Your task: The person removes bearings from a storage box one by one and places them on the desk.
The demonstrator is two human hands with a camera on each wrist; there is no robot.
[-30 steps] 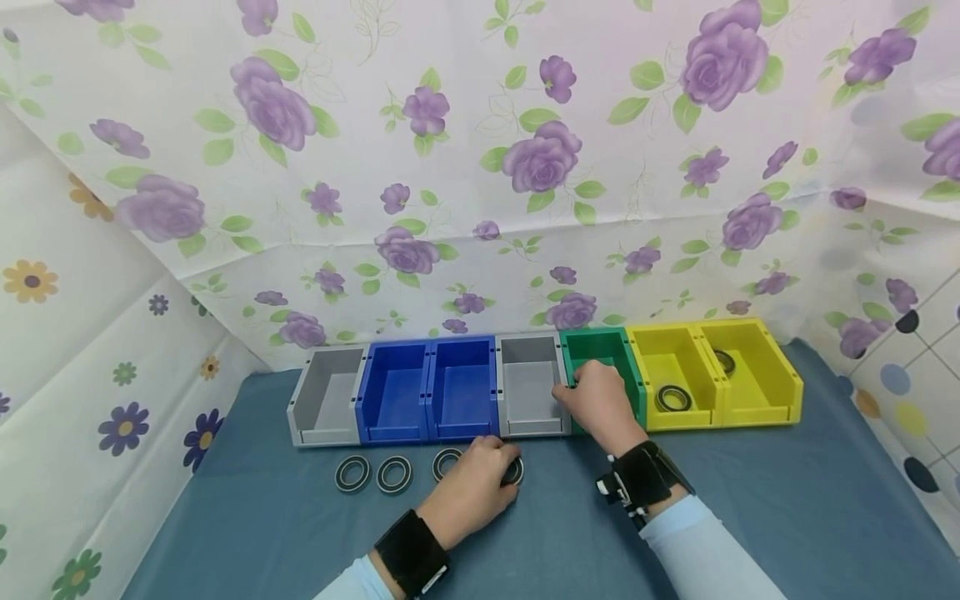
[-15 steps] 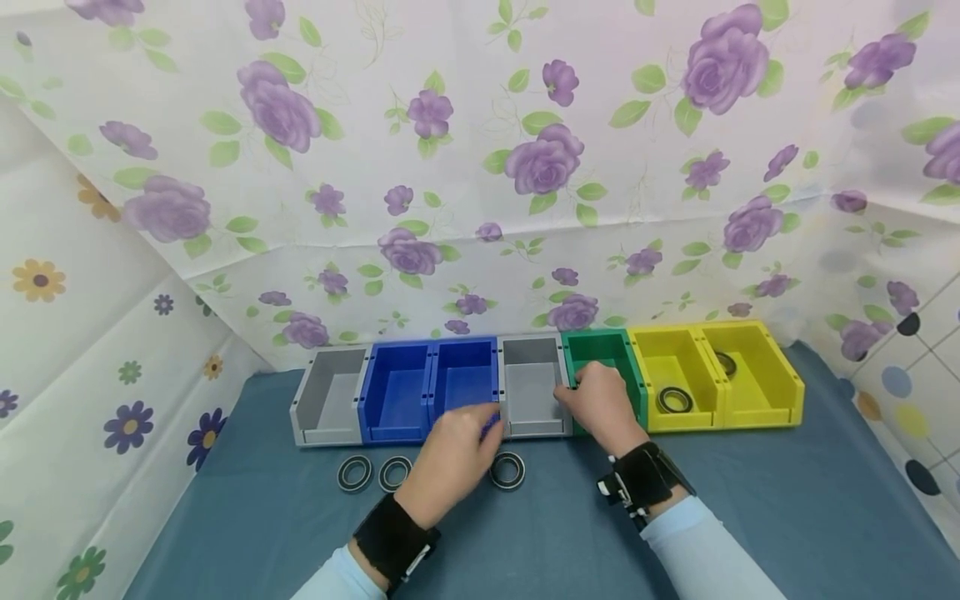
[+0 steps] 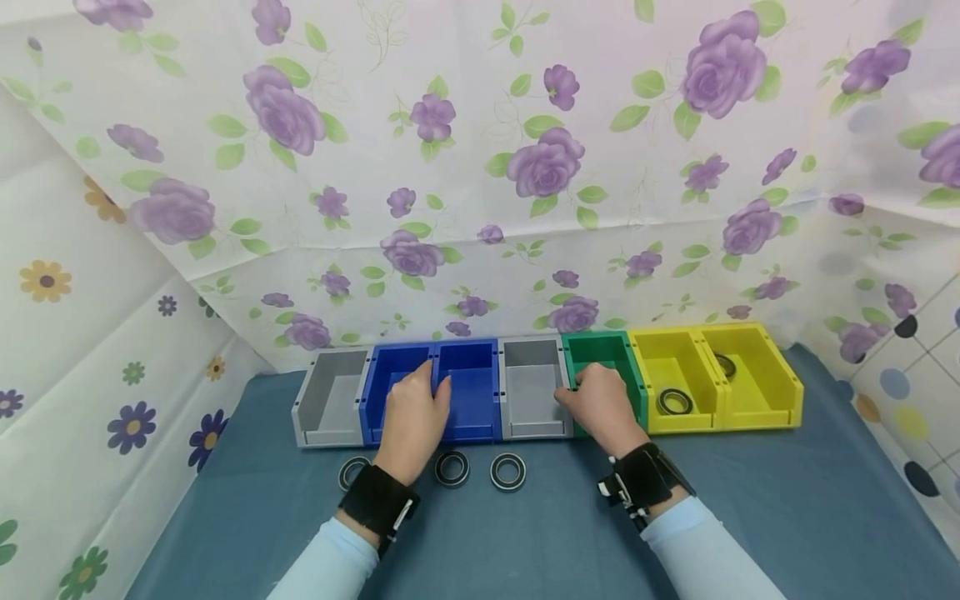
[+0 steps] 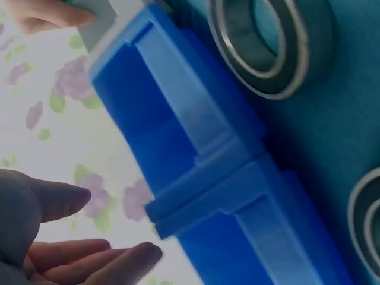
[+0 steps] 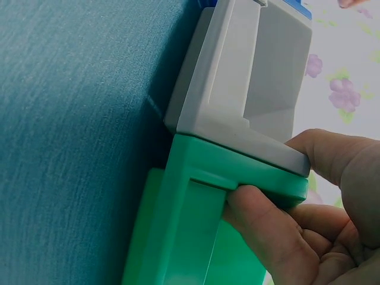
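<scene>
Bins stand wall to wall on a blue worktop, low fronts toward the person, presumably for easy reach. R hand pinches the joined edge of mid. grey bin & green bin, digits either side, prob. to steady the row. L hand hangs over the blue bins nr their divider, fingers loose, nothing held. Three bearings visible, flat on worktop in front of the row, apart from each other, seemingly spaced so each can be gripped singly; leftmost is part-hid by L wristband. Yellow bins hold two more: one nr the front of the LH bin, one part-hid behind the RH bin's divider.
</scene>
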